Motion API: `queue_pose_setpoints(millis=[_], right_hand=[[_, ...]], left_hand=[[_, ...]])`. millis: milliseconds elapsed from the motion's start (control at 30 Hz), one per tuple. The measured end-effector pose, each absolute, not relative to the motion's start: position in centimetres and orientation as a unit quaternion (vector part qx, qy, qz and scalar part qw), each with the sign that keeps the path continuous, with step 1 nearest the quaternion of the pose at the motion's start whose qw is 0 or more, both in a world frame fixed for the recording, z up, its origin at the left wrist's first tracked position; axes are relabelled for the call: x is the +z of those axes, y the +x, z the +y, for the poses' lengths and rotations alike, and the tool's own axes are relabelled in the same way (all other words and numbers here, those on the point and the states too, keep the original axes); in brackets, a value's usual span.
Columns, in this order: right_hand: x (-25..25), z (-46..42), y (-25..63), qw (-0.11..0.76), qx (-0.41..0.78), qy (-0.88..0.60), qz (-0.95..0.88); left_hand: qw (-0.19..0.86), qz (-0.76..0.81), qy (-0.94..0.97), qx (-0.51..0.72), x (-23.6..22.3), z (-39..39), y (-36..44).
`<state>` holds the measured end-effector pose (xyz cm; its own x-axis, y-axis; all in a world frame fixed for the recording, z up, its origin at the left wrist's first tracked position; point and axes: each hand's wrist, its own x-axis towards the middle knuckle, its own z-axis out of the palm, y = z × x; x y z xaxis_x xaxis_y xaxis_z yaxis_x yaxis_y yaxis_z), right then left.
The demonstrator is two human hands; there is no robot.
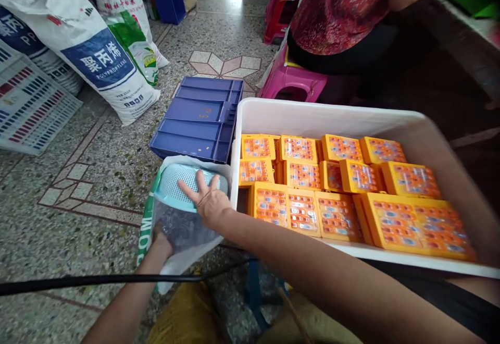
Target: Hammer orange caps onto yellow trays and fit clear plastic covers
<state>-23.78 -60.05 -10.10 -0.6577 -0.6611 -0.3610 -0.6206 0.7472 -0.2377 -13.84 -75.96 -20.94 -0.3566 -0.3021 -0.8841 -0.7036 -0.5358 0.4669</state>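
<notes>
Two hands at a bag beside a loaded tub. The right hand point(213, 203) has its fingers point(200, 180) spread and released, palm down over the basket point(175, 178); they appear to rest on it without gripping. The left hand point(161, 242) is nearer the wearer, at the left side of the bag point(174, 271); its fingers are hidden, so whether they grasp the bag or anything in it cannot be told. The basket lies directly beneath the right fingers, inside the bag's mouth. Between the two hands lies the greyish filling point(183, 232), too indistinct to identify.

To the right of the right fingers stands the tub point(332, 112), with orange boxes point(302, 174) already set inside in roughly three rows, some stacked and slightly uneven. The loading of the tub is judged well advanced; no box is in either hand. The work at the bag is judged unfinished: basket and filling both lie in it, with the right hand over the former. How much filling remains below cannot be seen. Beyond the right fingers, on the floor point(117, 187), lies a blue crate point(195, 117); farther off to the right sits a co-worker point(339, 15).
</notes>
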Motion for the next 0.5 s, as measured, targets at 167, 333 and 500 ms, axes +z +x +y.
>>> queue_pose_setpoints(millis=[167, 333, 500], right_hand=[[-10.0, -59.8, -22.3, 0.231, -0.066, -0.346, 0.907], [-10.1, -59.0, -19.3, 0.275, -0.106, -0.329, 0.897], [-11.5, -59.4, -19.6, 0.295, -0.14, -0.186, 0.927]], left_hand=[[0.129, 0.38, -0.594, 0.698, -20.3, -76.6, -13.8], [0.061, 0.359, -0.591, 0.719, -20.2, -77.7, -13.5], [0.013, 0.368, -0.616, 0.697, -22.3, -79.2, -15.6]])
